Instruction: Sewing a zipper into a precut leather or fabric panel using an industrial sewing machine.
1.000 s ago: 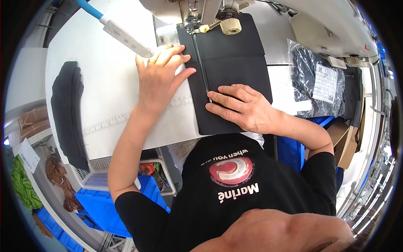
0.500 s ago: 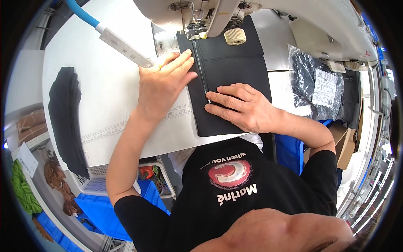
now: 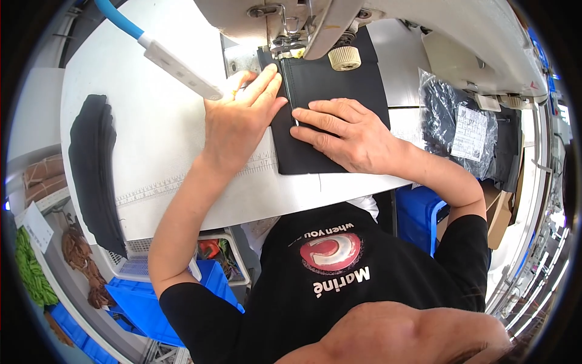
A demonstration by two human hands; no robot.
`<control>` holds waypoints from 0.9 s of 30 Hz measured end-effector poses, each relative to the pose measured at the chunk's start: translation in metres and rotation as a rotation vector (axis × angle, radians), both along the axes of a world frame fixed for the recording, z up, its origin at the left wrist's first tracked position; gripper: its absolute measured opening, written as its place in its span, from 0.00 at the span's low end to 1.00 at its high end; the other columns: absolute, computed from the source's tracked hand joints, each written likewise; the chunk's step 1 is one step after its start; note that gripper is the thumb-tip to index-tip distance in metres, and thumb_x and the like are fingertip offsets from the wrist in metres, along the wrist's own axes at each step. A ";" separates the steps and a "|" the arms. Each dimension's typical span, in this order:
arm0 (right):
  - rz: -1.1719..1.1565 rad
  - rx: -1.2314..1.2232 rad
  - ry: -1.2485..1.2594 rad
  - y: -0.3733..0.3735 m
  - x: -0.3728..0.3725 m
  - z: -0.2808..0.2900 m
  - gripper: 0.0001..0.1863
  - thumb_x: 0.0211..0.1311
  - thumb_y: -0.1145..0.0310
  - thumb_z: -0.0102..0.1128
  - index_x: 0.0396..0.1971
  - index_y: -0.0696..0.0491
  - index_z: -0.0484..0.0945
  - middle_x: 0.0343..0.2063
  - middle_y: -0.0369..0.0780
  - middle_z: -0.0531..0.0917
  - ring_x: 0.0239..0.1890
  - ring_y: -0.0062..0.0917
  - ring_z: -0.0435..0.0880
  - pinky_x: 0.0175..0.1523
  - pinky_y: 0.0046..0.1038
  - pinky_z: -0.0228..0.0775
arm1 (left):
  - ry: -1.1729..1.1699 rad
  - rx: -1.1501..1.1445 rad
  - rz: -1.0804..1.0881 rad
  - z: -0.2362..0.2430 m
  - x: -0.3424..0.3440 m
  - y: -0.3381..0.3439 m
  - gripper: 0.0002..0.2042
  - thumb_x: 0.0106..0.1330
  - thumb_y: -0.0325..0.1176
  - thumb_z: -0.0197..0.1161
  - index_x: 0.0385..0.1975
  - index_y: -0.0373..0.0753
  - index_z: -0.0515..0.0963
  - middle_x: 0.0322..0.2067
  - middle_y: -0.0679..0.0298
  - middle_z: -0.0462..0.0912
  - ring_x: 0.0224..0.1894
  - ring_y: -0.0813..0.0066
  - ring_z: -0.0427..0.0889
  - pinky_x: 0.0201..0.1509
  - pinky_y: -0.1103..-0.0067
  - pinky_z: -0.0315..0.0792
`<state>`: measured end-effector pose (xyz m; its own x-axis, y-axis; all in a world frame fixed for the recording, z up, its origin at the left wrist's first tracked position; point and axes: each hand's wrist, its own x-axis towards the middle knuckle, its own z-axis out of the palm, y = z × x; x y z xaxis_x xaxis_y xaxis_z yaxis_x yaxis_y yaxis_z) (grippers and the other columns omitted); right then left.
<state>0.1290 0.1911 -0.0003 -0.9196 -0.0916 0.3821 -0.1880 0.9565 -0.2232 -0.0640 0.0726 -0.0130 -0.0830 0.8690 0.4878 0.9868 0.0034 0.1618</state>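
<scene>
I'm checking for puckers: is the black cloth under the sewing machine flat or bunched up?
Flat: the black cloth shows a smooth surface around the right hand and an even near edge. Under that hand, cannot tell.

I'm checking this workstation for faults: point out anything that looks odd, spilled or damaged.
Nothing looks spilled or damaged. One oddity: a thin dark line, possibly stray thread, on the white table beside the black fabric, conspicuous against the pale surface.

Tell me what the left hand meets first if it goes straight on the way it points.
Likely the presser foot, just ahead of the left hand, though depth is unclear.
</scene>
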 end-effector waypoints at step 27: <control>-0.577 -1.186 -0.366 0.051 -0.025 0.031 0.14 0.65 0.63 0.56 0.45 0.57 0.77 0.30 0.39 0.84 0.28 0.19 0.80 0.34 0.20 0.73 | -0.216 -0.095 -0.048 0.003 0.000 -0.003 0.15 0.58 0.35 0.67 0.46 0.44 0.81 0.51 0.67 0.79 0.49 0.69 0.79 0.59 0.60 0.61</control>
